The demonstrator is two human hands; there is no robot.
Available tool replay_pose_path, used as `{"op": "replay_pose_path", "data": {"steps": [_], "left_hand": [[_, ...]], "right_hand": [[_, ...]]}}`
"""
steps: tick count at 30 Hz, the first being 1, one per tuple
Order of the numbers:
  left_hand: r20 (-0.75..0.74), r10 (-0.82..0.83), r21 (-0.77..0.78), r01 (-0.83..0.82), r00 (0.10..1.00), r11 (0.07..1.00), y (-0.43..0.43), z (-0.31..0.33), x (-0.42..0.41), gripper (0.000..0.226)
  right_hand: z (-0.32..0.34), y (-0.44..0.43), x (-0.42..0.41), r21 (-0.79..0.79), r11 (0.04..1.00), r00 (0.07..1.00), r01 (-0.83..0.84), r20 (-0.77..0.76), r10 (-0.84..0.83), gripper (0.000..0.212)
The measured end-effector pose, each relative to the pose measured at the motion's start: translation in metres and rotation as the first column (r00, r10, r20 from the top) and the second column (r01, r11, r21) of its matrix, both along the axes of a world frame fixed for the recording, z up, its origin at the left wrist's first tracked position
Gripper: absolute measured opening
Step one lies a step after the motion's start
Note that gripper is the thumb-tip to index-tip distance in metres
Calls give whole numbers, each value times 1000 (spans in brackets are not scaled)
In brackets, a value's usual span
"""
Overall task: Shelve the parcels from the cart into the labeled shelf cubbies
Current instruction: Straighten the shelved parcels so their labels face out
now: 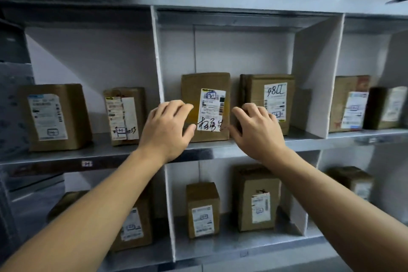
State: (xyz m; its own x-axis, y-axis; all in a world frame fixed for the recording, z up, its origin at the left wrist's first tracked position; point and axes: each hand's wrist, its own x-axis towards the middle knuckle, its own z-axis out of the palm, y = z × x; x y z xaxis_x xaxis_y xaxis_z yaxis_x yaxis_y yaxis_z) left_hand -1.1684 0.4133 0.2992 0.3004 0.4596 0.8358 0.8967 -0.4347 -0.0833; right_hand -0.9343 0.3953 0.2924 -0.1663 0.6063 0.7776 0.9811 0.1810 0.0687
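Note:
A brown cardboard parcel (212, 86) with a white label and black handwriting stands upright on the upper shelf (309, 142), in the middle cubby. My left hand (165, 126) lies against its left edge, with the thumb across the lower front. My right hand (257, 129) is at its right edge, thumb by the corner and curled fingers in front of the neighbouring parcel marked "98LL" (273, 97). Both hands flank the parcel and seem to hold it between them. The cart is out of view.
White dividers (157, 62) (318, 77) bound the middle cubby. Two parcels (53, 117) (124, 115) stand in the left cubby and others (351, 104) in the right one. The lower shelf holds more parcels (203, 210) (258, 201). A small label (86, 163) is on the shelf edge.

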Motion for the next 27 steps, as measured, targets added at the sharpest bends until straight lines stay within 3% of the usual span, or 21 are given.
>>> {"op": "replay_pose_path", "data": {"steps": [6,13,22,27], "left_hand": [[6,15,25,-15,1000,1000,44,26,34,45],[122,96,34,-101,988,994,99,51,37,52],[222,-27,-45,38,975,998,137,58,39,62],[232,-7,-19,11,973,1000,142,56,35,60]], "right_hand": [[26,38,20,-20,1000,999,-16,-52,15,44],[62,105,2,63,986,971,-155,-171,164,51],[64,167,-4,101,921,780,-377,-501,374,52],[56,178,-12,159,868,702,-471,-528,478,49]]}}
